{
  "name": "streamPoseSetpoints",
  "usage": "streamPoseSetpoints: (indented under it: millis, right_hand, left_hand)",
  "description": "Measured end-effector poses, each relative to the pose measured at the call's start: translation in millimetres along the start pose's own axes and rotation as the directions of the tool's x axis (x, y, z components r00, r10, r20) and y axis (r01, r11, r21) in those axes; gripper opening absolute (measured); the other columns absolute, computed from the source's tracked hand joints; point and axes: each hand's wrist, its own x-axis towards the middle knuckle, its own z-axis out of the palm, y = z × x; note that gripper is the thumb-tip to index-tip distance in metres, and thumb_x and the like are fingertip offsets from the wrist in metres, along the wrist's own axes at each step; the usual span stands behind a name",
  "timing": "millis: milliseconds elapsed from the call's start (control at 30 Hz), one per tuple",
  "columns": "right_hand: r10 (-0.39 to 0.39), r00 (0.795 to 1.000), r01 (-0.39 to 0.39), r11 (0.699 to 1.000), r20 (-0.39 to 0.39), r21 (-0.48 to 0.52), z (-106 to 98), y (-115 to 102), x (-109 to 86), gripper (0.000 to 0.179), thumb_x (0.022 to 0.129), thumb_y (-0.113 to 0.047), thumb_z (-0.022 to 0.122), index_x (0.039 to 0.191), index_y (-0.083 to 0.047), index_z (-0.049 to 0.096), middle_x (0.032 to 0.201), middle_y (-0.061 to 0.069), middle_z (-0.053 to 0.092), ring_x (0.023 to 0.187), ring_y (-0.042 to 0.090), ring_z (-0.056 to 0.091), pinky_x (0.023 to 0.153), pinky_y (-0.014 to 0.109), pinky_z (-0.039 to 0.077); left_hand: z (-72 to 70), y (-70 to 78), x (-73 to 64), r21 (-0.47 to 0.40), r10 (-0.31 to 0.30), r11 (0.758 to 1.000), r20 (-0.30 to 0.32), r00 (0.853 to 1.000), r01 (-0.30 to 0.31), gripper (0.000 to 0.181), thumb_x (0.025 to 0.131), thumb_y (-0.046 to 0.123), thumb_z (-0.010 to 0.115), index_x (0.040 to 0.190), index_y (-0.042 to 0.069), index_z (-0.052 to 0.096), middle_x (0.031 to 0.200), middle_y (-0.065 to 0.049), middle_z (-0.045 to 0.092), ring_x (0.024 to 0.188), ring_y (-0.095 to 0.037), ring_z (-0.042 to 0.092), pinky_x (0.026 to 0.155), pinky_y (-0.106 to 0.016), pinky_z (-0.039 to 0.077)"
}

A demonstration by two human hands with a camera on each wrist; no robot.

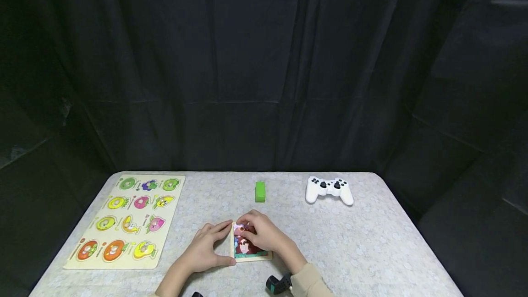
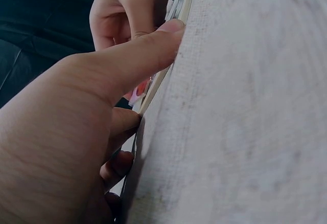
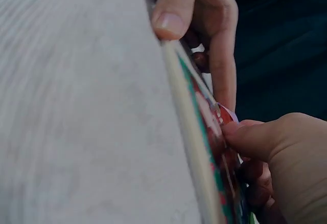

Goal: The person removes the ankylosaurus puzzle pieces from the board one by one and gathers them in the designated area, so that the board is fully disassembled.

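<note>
A small framed picture puzzle (image 1: 252,259) with a wooden rim and a red, pink and teal picture lies on the table. My left hand (image 1: 202,250) holds its left side, thumb at the near corner and fingers at the far one. Over the puzzle's upper part, my right hand (image 1: 263,232) pinches a small puzzle piece between thumb and fingers. In the right wrist view this piece (image 3: 228,113) shows a red face and pale lilac edge, tilted up from the picture. My right fingers hide part of the picture in the head view.
A fruit peg puzzle board (image 1: 136,237) lies at the left. Behind the small puzzle is a green block (image 1: 260,192), with a white game controller (image 1: 329,190) to the back right. Near my right wrist is a black device (image 1: 278,284). Dark curtain (image 1: 247,81) hangs behind the table.
</note>
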Motion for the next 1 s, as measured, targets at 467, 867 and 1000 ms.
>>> streamPoseSetpoints:
  millis: [467, 867, 1000]
  right_hand:
    - [-0.039, 0.999, 0.038, 0.997, -0.013, -0.061, 0, -3, -3.9, 0.026, 0.108, -0.014, 0.063, 0.131, -0.005, 0.070, 0.119, 0.007, 0.066, 0.096, 0.009, 0.060, 0.086, 0.028, 0.055]
    - [-0.032, 0.992, 0.030, 0.999, -0.120, -0.015, -19, -2, -14.0, 0.025, 0.107, -0.016, 0.064, 0.130, -0.006, 0.071, 0.122, 0.004, 0.064, 0.094, 0.011, 0.059, 0.082, 0.028, 0.055]
    - [-0.017, 0.984, 0.016, 1.000, -0.177, -0.008, -32, 5, -21.7, 0.024, 0.105, -0.014, 0.067, 0.127, -0.007, 0.072, 0.119, 0.003, 0.066, 0.087, 0.007, 0.055, 0.076, 0.027, 0.052]
  left_hand:
    - [0.1, -0.1, -0.6, 0.003, 0.006, 1.000, 0.004, 1.000, -0.006, 0.100, 0.071, 0.057, 0.092, 0.152, 0.010, 0.058, 0.162, 0.002, 0.051, 0.103, -0.008, 0.045, 0.090, -0.038, 0.042]
    - [0.8, -0.8, 0.4, 0.007, 0.006, 1.000, 0.001, 1.000, -0.006, 0.101, 0.071, 0.057, 0.092, 0.153, 0.010, 0.058, 0.162, 0.003, 0.051, 0.105, -0.009, 0.046, 0.093, -0.040, 0.042]
    - [0.6, 0.1, 0.5, -0.002, 0.000, 1.000, 0.005, 1.000, 0.000, 0.101, 0.070, 0.056, 0.093, 0.153, 0.009, 0.058, 0.163, 0.003, 0.051, 0.106, -0.009, 0.046, 0.095, -0.042, 0.042]
